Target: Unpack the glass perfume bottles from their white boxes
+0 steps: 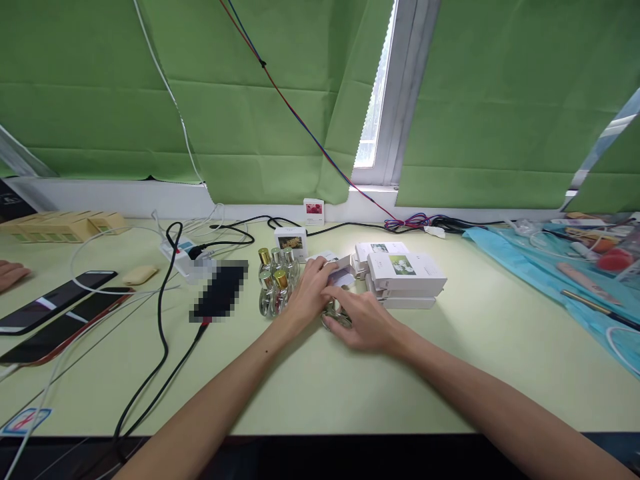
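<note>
My left hand (309, 288) is closed on a small white box (344, 275), which is partly hidden by the fingers and looks open on the side facing me. Right beside it, my right hand (367, 319) curls its thumb and fingers around a clear glass perfume bottle (330, 322) low over the table. Several more perfume bottles (270, 297) with gold and silvery caps stand upright in a group just left of my left hand. Stacked white boxes (407, 283) with flower pictures lie to the right, close behind my right hand.
Behind the bottles stand a white box (291, 241) and, farther back, another with a red picture (314, 211). Phones (60, 300), a power strip (183, 257) and loose cables cover the left. Another person's hand (11, 275) shows there. Blue sheeting (530, 267) holds clutter at right.
</note>
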Available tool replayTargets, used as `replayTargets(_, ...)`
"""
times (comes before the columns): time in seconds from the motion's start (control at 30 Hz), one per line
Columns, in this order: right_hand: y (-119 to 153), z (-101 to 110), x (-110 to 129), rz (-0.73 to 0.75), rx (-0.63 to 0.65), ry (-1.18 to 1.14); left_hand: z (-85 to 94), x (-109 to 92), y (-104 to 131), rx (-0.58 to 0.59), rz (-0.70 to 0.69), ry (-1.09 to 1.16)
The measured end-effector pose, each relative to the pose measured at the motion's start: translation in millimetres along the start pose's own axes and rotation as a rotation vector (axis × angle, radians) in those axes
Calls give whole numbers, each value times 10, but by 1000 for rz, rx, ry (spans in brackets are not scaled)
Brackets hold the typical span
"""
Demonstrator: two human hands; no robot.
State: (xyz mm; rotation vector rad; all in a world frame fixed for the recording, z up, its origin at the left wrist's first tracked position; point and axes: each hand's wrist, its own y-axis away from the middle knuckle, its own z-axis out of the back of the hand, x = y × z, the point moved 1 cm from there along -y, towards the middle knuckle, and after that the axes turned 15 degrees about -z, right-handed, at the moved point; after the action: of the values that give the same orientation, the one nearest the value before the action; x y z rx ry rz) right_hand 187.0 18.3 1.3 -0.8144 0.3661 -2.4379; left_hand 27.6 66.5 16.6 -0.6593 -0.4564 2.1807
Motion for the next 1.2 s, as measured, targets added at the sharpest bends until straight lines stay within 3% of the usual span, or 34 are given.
replayTargets(0.3,1,3,11,-94,-43,145,-5,50,-11,18,-49,-134)
replayTargets(0.5,-1,41,83,-180,-50,219,44,-29,-13,109,-17,-178)
replayTargets(0.63,-8,68,108,-196,-55,167,72,-56,4,168,-3,-177)
replayTargets(0.8,-14,81,115,-209,-61,41,-19,34,29,233,-17,-240)
replayTargets(1.2,-9,63,118,-354,-97,-121,-52,52,69,280,6,-235)
